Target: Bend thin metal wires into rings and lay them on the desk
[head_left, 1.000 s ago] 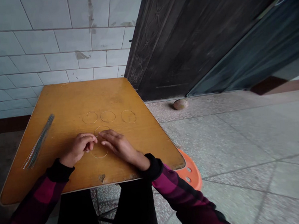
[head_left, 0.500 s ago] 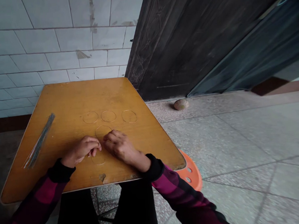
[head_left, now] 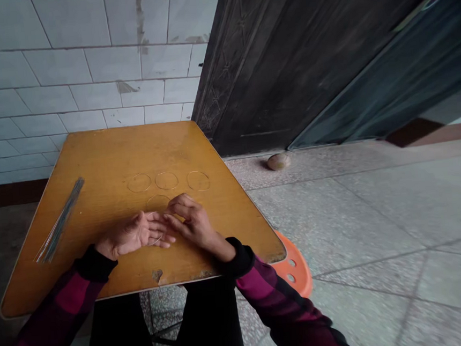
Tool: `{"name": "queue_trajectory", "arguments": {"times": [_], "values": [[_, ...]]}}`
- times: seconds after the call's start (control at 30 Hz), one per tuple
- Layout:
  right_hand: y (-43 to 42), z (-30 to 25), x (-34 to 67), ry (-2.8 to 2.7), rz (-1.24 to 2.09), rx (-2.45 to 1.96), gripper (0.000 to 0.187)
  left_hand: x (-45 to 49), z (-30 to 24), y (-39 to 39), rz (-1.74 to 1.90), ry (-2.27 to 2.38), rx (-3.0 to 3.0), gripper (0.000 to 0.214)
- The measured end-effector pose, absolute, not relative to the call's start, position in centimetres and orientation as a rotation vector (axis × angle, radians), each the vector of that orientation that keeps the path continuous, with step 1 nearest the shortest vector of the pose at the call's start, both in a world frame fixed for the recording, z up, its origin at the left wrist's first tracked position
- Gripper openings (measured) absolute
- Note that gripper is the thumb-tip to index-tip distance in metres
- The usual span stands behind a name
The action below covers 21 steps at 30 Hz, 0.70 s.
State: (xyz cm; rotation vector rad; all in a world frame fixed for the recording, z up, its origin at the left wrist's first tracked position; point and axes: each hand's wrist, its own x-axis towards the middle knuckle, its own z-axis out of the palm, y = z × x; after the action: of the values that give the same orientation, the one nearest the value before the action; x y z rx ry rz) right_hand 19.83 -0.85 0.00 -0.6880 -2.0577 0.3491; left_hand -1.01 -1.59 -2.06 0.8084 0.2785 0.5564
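My left hand (head_left: 139,234) is turned palm up with its fingers stretched out. A thin wire ring (head_left: 153,245) lies across its palm and fingers. My right hand (head_left: 190,219) is closed in a pinch at the left fingertips, on what looks like the edge of this ring; the exact contact is too fine to make out. Just beyond the hands another wire ring (head_left: 157,195) lies on the table, partly covered by the right hand. Farther back is a row of three more: a left ring (head_left: 139,191), a middle ring (head_left: 167,189) and a right ring (head_left: 198,191).
A bundle of straight wires (head_left: 62,220) lies at the left of the wooden table (head_left: 131,149). An orange stool (head_left: 299,266) sits under the right corner. A tiled wall (head_left: 84,67) and a dark door (head_left: 271,83) stand behind. A roundish stone-like object (head_left: 278,162) rests on the floor.
My left hand has opened from curled fingers to a flat upturned palm, with the ring now over it. My right hand has shifted slightly right and turned, its fingers pinched.
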Motion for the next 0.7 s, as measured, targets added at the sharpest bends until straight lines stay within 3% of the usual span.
{"name": "queue_trajectory", "arguments": {"times": [0.27,0.7], "values": [[-1.09,0.1,19.78,-2.114,0.336,-0.707,0.014,-1.13,-1.88,-1.74,0.564,0.354,0.796,0.057],[-1.07,-0.28,19.53,-1.897,0.656,-0.758,0.01,-0.81,-1.55,-1.88,0.716,0.328,0.773,0.069]]}}
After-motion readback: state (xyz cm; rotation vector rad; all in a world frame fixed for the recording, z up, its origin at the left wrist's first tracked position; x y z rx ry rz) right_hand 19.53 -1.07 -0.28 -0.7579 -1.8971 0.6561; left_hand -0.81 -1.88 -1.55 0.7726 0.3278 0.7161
